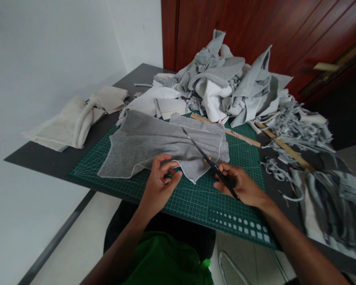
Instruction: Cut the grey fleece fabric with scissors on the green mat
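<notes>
A piece of grey knit fabric (154,138) with pale edges lies spread on a green cutting mat (190,204). My left hand (161,182) is at its near edge, fingers loosely curled and thumb apart from them; I see nothing held in it. My right hand (240,184) grips black-handled scissors (200,149). Their long dark blades look closed and point away to the left, over the fabric. Part of the handles is hidden by my fingers. Under the far right edge of the fabric, another grey piece (225,146) shows.
A large heap of grey and white fabric (213,75) sits at the back. Folded cream cloth (68,122) lies at left. Wooden rulers (243,137) and shredded scraps (305,122) are at right, with striped grey cloth (326,209) nearer. A wall and a door (255,23) stand behind.
</notes>
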Available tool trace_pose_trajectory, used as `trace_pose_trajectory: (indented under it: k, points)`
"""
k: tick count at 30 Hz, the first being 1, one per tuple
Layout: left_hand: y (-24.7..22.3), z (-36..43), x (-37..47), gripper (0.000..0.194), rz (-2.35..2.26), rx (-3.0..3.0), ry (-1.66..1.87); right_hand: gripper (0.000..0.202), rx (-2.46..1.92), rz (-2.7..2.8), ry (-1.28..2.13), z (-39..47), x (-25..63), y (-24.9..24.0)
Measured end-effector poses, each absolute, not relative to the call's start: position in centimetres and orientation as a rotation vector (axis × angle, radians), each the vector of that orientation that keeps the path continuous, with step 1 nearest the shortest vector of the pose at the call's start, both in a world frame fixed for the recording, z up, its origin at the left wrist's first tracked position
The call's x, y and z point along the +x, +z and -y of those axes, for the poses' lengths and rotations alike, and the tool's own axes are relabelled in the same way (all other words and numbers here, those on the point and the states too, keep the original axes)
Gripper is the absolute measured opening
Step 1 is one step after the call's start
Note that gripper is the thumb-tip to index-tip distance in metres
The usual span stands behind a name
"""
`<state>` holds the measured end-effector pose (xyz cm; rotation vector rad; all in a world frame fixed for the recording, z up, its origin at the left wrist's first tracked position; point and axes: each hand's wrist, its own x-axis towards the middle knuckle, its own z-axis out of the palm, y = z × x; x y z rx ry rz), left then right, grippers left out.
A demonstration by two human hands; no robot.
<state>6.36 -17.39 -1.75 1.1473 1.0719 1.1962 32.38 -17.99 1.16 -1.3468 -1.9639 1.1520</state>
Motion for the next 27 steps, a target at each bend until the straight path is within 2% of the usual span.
trace_pose_trajectory:
  k: [9, 21, 27]
  points:
    - [-2.0, 16.7, 7.5, 0.045, -1.037, 1.135, 1.348, 0.03, -1.584, 2.194, 0.295, 17.2, 34.1, -0.1]
    - [-2.4, 16.7, 7.0, 0.038, -0.89, 0.959, 1.406, 0.031, -1.473, 2.262, 0.031, 16.7, 36.6, 0.6]
    - [-2.5, 16.7, 7.1, 0.042, -0.888, 0.945, 1.38, 0.03, -1.509, 2.236, 0.1, 16.6, 36.0, 0.1]
